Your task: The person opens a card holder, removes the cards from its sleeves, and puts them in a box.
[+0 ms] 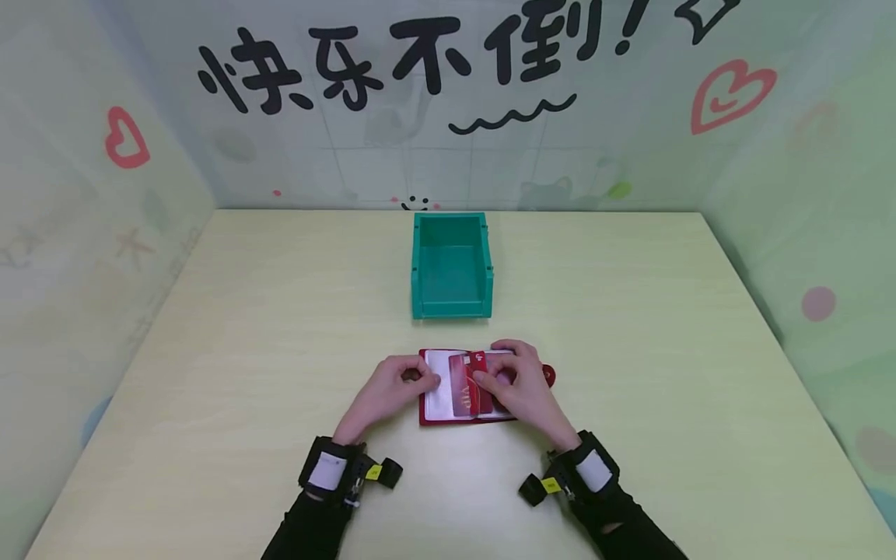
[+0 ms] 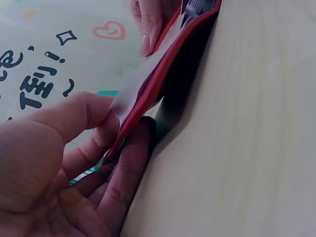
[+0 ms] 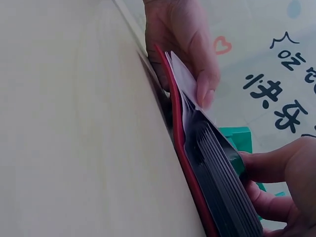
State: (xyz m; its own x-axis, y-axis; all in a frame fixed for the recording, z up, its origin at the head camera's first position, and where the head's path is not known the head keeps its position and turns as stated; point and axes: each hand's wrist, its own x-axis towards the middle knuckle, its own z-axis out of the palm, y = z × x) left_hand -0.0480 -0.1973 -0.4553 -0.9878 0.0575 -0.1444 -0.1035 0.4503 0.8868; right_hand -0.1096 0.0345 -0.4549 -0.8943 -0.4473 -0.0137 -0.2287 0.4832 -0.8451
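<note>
A red card holder [image 1: 434,422] lies spread on the table in the head view, white inside on its left half. My left hand [image 1: 397,389] grips its left edge, thumb over the white inner page and fingers beneath the red cover in the left wrist view. A red bank card [image 1: 462,389] lies across the middle, its left part paler than its right. My right hand [image 1: 525,389] pinches at the card's right part with thumb and index finger. Dark stacked card sleeves [image 3: 219,173] fan out beneath that hand in the right wrist view. The holder's rounded red tab [image 1: 549,376] sticks out past the right hand.
A teal open bin [image 1: 451,311] stands behind the card holder near the table's back edge. Pale wood tabletop [image 1: 280,311] spreads to both sides. Printed wall panels [image 1: 392,155] enclose the table at the back, left and right.
</note>
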